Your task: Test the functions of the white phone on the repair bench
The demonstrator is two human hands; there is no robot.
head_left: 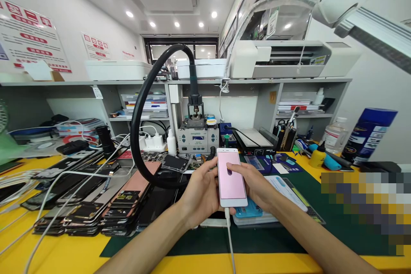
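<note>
Phone (232, 184) held up above the counter (272, 264), between left hand (201, 190) and right hand (259, 185). Long way running from near to far, top end leaning slightly left, white cord (230, 239) plugged into the near end. Left hand curled round the left edge and back, right hand closed on the right edge, thumb resting on the pink screen (231, 188). Right thumb nearest the screen's middle. Hidden: most fingers, behind the phone. Hard to make out: dark spot (229, 172) under that thumb. Cut off: cord's other end.
</note>
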